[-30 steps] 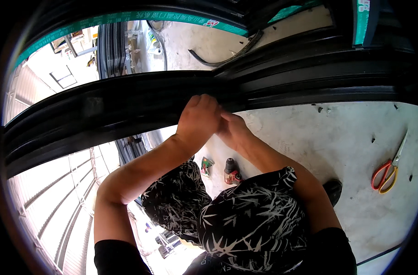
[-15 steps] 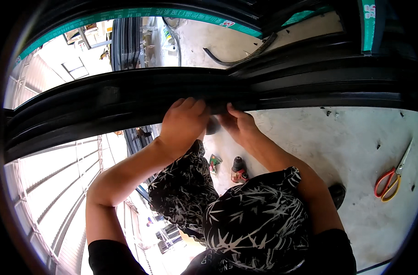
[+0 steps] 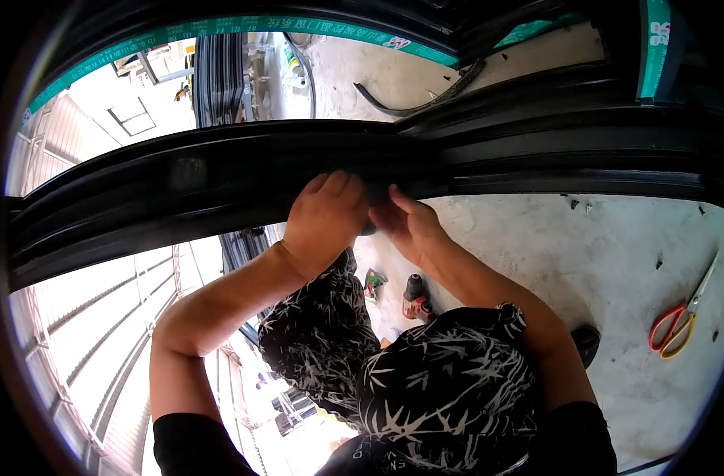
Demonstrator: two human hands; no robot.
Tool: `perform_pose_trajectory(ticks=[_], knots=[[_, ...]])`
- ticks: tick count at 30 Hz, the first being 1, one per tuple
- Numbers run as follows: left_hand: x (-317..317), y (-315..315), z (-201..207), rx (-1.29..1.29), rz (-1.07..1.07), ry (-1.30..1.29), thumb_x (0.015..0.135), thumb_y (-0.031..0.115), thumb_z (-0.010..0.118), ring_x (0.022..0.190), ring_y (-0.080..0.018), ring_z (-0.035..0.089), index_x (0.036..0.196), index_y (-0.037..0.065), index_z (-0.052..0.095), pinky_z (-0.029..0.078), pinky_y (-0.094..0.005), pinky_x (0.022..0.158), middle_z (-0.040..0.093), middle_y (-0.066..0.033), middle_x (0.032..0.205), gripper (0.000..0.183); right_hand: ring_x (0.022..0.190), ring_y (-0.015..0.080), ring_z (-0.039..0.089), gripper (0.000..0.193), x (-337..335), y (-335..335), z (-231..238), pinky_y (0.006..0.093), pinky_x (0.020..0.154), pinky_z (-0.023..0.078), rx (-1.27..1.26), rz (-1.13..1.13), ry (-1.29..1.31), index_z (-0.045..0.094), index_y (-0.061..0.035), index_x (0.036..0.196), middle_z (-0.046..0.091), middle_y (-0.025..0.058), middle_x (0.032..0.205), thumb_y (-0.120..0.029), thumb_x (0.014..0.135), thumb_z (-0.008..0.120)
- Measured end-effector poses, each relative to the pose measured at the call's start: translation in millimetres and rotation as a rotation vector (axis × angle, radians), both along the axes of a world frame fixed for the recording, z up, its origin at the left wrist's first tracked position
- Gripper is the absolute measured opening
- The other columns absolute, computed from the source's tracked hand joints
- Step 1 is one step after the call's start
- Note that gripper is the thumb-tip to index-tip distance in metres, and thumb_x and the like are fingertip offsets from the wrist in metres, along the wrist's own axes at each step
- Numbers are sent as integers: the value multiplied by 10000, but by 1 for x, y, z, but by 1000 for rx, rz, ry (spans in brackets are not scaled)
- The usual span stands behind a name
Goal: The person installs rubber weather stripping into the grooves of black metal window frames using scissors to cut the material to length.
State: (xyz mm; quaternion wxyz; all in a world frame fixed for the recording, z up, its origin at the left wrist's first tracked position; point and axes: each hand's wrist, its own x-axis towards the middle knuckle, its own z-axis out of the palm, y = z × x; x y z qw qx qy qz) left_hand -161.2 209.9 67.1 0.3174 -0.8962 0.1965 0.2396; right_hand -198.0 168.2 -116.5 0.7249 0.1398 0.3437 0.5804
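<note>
Frame is crossing the head view in front of us, and we are resting the curled left hand against its near side, not telling whether it is gripping anything. We are holding the right hand half open beside it, judging that light, even pressure is serving best.

Ribbed panelling glares white left of the pale floor.

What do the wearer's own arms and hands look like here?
Both the left hand and the right hand are ungloved. The forearms are uncovered, with no watch or band showing at the wrists. The short sleeves are black.
</note>
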Motion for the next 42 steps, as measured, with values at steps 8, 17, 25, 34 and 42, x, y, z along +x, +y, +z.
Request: perform_pose_trajectory(ticks=[8,17,25,34,42], knots=[[-6,1,-2,5,31,-7,676,146,616,917,-216,595,874,57,663,525,-338,813,607,-54,938,222,801,227,658,241,-1,3,3,333,733,586,28,-22,-84,612,-32,1045,659,81,909,-214,910,696],[-11,3,3,-25,58,-24,700,135,626,1038,-226,580,941,57,686,504,-349,889,621,-48,1052,260,780,244,670,235,-1,4,17,347,691,589,-15,-6,-113,610,-22,1046,658,93,904,-207,919,683],[-2,0,44,-35,-32,-58,719,131,633,1075,-230,563,1008,73,699,467,-366,907,615,-40,1085,302,885,236,670,279,4,3,18,326,742,591,1,-42,-78,604,-9,1074,663,102,970,-228,920,683],[2,-1,41,17,0,-18,717,125,639,1037,-223,584,951,71,694,485,-357,879,629,-40,1072,246,879,222,671,203,7,3,33,311,756,587,70,-6,-87,618,-36,1078,671,86,1007,-154,922,670],[-1,1,38,3,-52,-38,741,121,642,1039,-209,587,942,66,701,479,-356,891,634,-37,1093,217,849,212,669,194,6,2,45,317,750,586,77,-19,-83,631,-42,1064,669,86,992,-168,921,669]])
